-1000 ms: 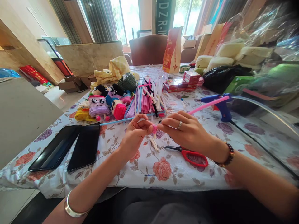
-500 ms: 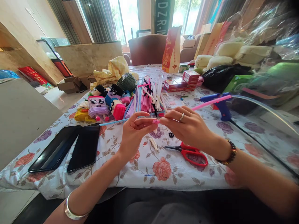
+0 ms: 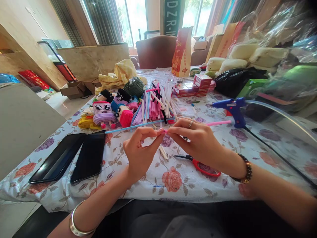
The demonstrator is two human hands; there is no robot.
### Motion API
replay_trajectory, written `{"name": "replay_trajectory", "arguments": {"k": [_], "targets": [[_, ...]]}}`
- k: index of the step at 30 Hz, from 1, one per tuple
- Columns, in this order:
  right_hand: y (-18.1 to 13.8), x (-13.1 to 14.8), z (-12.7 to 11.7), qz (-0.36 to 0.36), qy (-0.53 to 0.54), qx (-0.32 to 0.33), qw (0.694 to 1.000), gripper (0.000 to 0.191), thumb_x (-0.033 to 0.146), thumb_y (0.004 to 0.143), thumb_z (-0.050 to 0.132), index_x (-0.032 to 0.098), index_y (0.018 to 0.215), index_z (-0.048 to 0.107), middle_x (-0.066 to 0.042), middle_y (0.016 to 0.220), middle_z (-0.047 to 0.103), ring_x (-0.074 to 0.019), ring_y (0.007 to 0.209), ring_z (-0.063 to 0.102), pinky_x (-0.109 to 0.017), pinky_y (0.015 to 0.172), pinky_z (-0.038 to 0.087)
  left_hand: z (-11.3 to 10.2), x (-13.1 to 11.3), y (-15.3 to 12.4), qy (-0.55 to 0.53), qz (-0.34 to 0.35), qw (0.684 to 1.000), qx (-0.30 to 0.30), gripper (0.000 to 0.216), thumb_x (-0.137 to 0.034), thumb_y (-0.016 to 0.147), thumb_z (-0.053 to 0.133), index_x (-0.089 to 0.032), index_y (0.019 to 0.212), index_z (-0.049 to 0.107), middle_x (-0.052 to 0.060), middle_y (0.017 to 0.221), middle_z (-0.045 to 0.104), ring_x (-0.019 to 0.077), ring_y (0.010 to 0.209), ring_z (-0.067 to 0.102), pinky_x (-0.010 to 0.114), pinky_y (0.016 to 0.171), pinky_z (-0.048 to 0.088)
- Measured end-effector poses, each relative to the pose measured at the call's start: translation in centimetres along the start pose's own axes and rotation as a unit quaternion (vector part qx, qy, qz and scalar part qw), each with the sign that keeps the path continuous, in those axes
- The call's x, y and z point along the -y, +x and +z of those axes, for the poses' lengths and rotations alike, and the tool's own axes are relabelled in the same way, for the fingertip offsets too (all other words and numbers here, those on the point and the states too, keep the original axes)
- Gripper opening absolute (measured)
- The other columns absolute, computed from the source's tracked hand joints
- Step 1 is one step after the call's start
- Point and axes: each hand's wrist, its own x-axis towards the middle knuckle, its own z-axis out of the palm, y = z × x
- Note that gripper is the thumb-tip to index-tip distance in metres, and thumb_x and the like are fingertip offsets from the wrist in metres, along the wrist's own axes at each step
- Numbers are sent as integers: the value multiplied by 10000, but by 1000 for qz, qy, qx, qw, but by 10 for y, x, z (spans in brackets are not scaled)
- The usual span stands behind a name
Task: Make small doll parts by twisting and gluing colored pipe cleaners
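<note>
Pink material is showing at the fingertips: the left hand (image 3: 141, 152) and right hand (image 3: 201, 138) are both pinching a small pink piece (image 3: 164, 131) between thumbs and fingers, their tips nearly meeting above the flowered tablecloth (image 3: 146, 190). A pink strip (image 3: 220, 123) is projecting rightward from behind the right hand; whether it is joining the piece cannot be told. Cloth is showing between the forearms down to the near table edge (image 3: 173, 199). Red-handled scissors (image 3: 195, 162) are lying just below the right hand, two dark phones (image 3: 90, 157) are lying left of the left hand, and a blue glue gun (image 3: 239, 110) is sitting right of the right hand. Beyond the left hand, a dark green basket (image 3: 135, 86) is sitting behind stuffed dolls (image 3: 104, 114); beyond the right hand, a paper bag (image 3: 182, 56) is standing near small red boxes (image 3: 203, 81), contents being hidden.
</note>
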Motion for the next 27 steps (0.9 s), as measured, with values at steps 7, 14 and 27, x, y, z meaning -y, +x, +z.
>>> {"name": "replay_trajectory", "arguments": {"k": [7,14,27], "targets": [[1,13,1,24,15,-17,999,169,173,893,496,173,831,653,-38,797,642,-127,740,587,-254,678,481,-5,8,-5,42,128,991,10,233,-72,604,775,-232,692,629,-30,743,713,167,720,690,285,653,563],[4,-2,-11,-36,-43,-4,998,195,119,887,488,210,898,661,-39,851,646,-151,810,573,-297,728,486,-1,1,-4,-67,15,997,32,258,-91,680,732,-234,852,605,-25,846,716,187,842,697,349,815,560],[7,-12,-17,-86,-69,-23,994,204,155,903,495,248,891,676,-19,841,652,-137,780,550,-308,733,476,-2,1,18,-223,-212,935,175,254,-131,666,743,-205,792,535,-23,767,708,134,765,680,250,714,569]]}}
